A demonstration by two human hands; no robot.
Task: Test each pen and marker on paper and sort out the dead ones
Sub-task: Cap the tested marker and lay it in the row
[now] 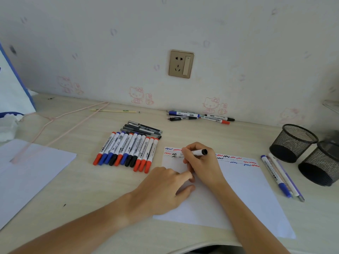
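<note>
My right hand (200, 162) grips a black whiteboard marker (199, 153), its tip on a black squiggle near the top left of the white test paper (247, 195). Rows of red, blue and black squiggles run along the paper's top edge. My left hand (165, 187) rests on the paper's left part with relaxed fingers, holding it down. Left of the paper lies a row of several capped red, blue and black markers (126, 151), with several dark pens (143, 129) behind them. Another small group of pens and markers (200, 117) lies by the wall. Three pens (280, 175) lie right of the paper.
Two black mesh pen cups (293, 142) lie on their sides at the right. More white paper (27, 173) sits at the left under a pink wire hanger (55, 129). A white and blue bag (12, 92) stands far left. A wall socket (181, 64) is behind the desk.
</note>
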